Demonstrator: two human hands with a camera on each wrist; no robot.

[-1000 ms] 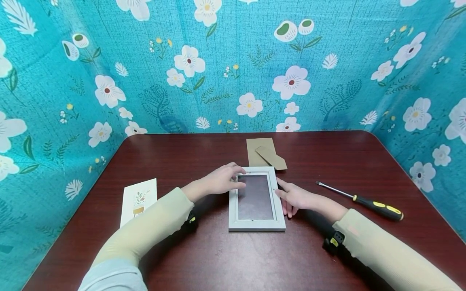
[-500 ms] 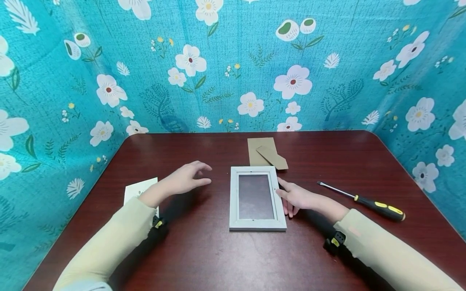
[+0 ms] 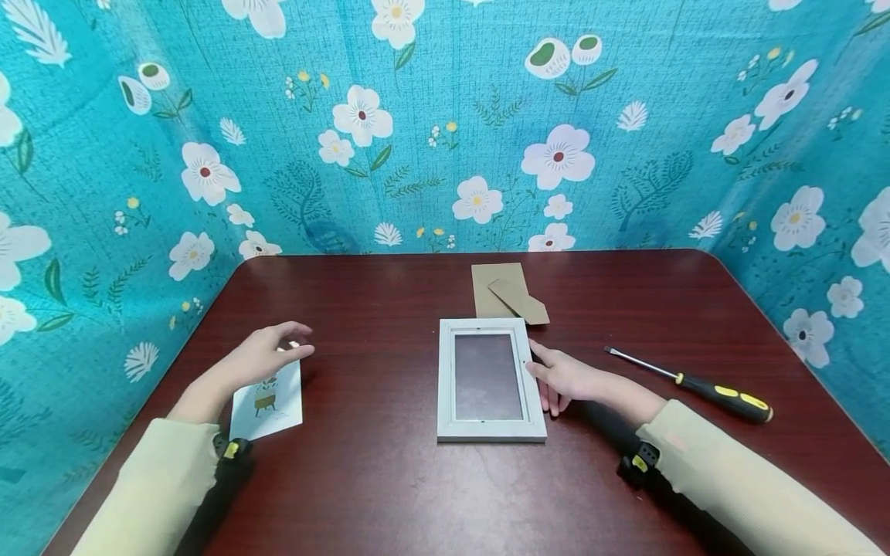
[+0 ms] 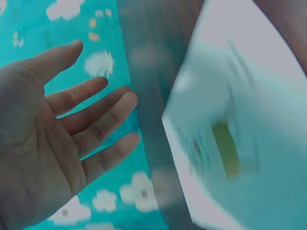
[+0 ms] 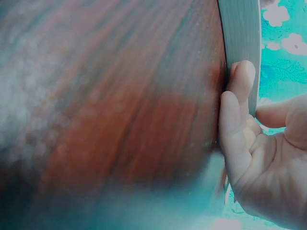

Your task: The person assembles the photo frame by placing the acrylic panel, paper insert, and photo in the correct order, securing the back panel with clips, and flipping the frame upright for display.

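Observation:
A light grey picture frame (image 3: pixel 448 386) lies flat on the dark red-brown table, its clear pane (image 3: pixel 487 378) inside. My right hand (image 3: pixel 566 376) holds the frame's right edge, thumb at the top face and fingers along the side; the right wrist view shows those fingertips against the frame's side (image 5: pixel 240 33). At the left, my left hand (image 3: pixel 260 355) hovers over a white card (image 3: pixel 285 405) printed with a potted plant, covering its upper part. In the left wrist view that hand (image 4: pixel 72 120) has spread, lightly bent fingers holding nothing, and the card (image 4: pixel 268 96) looks blurred beside it.
Behind the frame lies a brown backing board (image 3: pixel 490 286) with its stand flap (image 3: pixel 518 301). A screwdriver (image 3: pixel 723 395) with a black and yellow handle rests at the right. Blue flowered cloth (image 3: pixel 431 154) rises around the table's back and sides.
My left hand has moved left, away from the frame's upper left corner, and is now over the card. My right hand and the frame have stayed in place.

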